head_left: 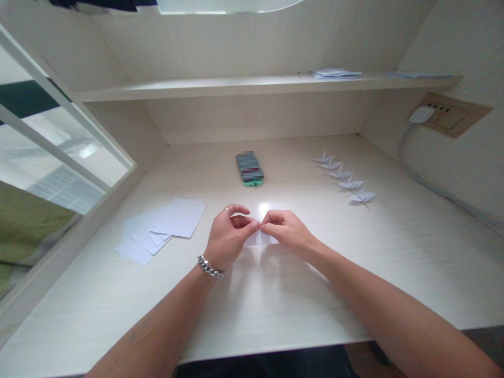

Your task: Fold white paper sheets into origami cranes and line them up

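Observation:
A small white sheet of paper [262, 239] is pinched between my two hands over the middle of the desk. My left hand [232, 231], with a ring and a silver chain bracelet, grips it between thumb and fingers. From the other side my right hand [289, 231] pinches the same paper, its fingertips almost meeting the left ones. The hands cover much of the paper, so its folds are hard to make out. Loose white paper squares [179, 218] lie overlapping left of my left hand. Several folded paper cranes [350, 185] stand in a slanting row to the right.
Behind my hands lies a phone [251, 169] with a blurred screen and green edge. A shelf [220, 88] crosses above the desk, holding a paper stack [336, 73]. On the right wall a plug [422, 114] sits in a socket, its cable [433, 190] running down. A glazed frame [71, 113] borders the left.

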{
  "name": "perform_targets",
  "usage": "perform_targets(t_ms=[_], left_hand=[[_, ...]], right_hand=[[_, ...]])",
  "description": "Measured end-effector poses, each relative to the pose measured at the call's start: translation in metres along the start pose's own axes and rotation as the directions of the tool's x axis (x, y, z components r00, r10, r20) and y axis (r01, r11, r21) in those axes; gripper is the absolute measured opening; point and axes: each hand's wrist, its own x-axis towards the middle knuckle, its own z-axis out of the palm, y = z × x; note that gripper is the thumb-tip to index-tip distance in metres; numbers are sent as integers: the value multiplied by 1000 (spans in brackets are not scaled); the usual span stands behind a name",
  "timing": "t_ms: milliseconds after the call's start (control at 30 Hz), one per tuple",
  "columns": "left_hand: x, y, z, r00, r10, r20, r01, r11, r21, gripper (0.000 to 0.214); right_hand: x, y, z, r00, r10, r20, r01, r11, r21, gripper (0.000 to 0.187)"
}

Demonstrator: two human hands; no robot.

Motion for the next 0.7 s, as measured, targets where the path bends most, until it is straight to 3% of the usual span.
perform_targets(t_ms=[267,433,533,700], left_hand=[[6,10,-12,980,-61,-187,32,988,-154,56],[12,17,-25,947,-27,-319,-46,974,-221,58],[9,16,-21,957,-5,-291,-50,982,-181,54],[0,9,-3,989,28,-148,-38,997,-69,44]], right_hand=[[0,7,-7,998,34,59,-42,990,138,10],[1,3,-19,1000,27,-15,-24,983,179,11],[2,2,-20,997,41,-63,-28,981,194,11],[1,1,-11,1000,-31,1,30,998,51,14]])
